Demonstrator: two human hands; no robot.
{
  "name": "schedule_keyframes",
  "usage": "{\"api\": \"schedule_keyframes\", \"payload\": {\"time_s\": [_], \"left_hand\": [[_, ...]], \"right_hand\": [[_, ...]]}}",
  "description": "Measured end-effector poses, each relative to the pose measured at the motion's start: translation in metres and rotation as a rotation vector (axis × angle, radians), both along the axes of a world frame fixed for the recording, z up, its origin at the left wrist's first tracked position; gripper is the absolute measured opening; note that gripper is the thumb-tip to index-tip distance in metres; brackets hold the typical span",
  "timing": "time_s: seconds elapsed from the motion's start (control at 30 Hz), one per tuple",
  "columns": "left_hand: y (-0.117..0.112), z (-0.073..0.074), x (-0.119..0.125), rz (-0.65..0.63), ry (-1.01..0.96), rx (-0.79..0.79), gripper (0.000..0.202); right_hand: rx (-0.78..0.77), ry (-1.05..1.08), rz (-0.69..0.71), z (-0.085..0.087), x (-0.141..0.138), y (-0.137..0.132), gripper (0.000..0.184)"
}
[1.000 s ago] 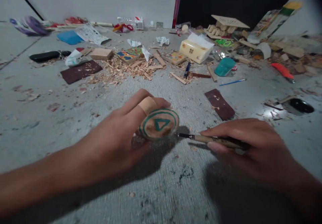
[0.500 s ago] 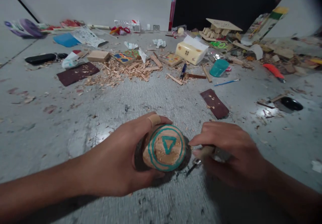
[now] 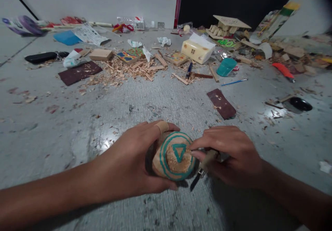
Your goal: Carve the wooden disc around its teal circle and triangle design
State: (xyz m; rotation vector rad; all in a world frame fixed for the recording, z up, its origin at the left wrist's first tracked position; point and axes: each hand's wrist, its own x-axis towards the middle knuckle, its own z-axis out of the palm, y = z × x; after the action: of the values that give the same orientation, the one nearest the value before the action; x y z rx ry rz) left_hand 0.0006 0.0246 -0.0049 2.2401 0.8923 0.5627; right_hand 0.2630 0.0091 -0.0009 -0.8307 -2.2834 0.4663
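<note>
My feed indicates a makeshift craft workshop: wood shavings (image 3: 121, 72), a wooden block (image 3: 101, 54) and red-handled scissors (image 3: 124, 27) occupy a stained surface (image 3: 124, 101).

We identify two items: a round wooden block (image 3: 172, 166) and a small knife (image 3: 208, 160). We grip the block from its left side in the left hand (image 3: 127, 160), its flat face turned up and tilted toward us. Two teal rings run around that face and enclose a teal triangle outline, one corner pointing our way. We note rough, crumb-strewn wood around the triangle; the block's left side is bare. We hold the knife by its wooden handle in the right hand (image 3: 230, 149). Its metal collar and dark blade slant down and left, just beside the block's lower right rim.
</note>
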Motion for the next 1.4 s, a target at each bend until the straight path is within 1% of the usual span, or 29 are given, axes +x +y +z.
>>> {"api": "schedule_keyframes", "payload": {"time_s": [0.07,0.13,0.2,0.33,0.53,0.7,0.9,1.0,1.1,1.17,1.27,1.33,1.4], "left_hand": [[-0.001,-0.001,-0.001,0.015,0.003,0.008,0.08],[-0.003,-0.001,-0.002,0.03,0.008,0.064,0.081],[-0.004,0.0,-0.001,0.017,0.005,0.123,0.076],[-0.005,0.005,0.003,-0.021,0.037,0.198,0.065],[-0.005,0.005,0.004,-0.014,0.066,0.274,0.069],[-0.004,0.004,0.003,-0.022,0.041,0.274,0.072],[-0.005,0.006,0.005,0.025,0.103,0.246,0.075],[-0.006,0.005,0.005,0.031,0.093,0.245,0.072],[-0.006,0.002,0.005,0.043,0.079,0.249,0.07],[-0.005,0.001,0.004,0.066,0.065,0.259,0.07],[-0.003,0.0,0.001,0.145,0.061,0.289,0.07],[-0.002,0.0,-0.001,0.185,0.068,0.3,0.072],[-0.001,0.0,-0.001,0.178,0.07,0.305,0.075]], "right_hand": [[-0.01,0.007,-0.004,0.001,0.0,0.0,0.006],[-0.032,0.012,-0.005,0.001,-0.001,-0.001,0.004],[-0.049,0.012,-0.01,0.001,-0.002,-0.001,0.003],[-0.042,0.002,-0.055,-0.004,-0.004,-0.002,0.006],[-0.026,-0.019,-0.113,-0.008,-0.005,-0.004,0.007],[-0.015,-0.041,-0.136,-0.01,-0.006,-0.006,0.008],[0.096,-0.138,-0.158,-0.019,-0.005,-0.007,0.006],[0.099,-0.142,-0.159,-0.021,-0.005,-0.006,0.008],[0.077,-0.138,-0.143,-0.02,-0.005,-0.005,0.008],[0.055,-0.128,-0.104,-0.019,-0.005,-0.004,0.008],[0.038,-0.109,-0.044,-0.017,-0.006,-0.005,0.009],[0.033,-0.101,-0.061,-0.014,-0.006,-0.006,0.012],[0.034,-0.084,-0.118,-0.01,-0.004,-0.005,0.013]]}}
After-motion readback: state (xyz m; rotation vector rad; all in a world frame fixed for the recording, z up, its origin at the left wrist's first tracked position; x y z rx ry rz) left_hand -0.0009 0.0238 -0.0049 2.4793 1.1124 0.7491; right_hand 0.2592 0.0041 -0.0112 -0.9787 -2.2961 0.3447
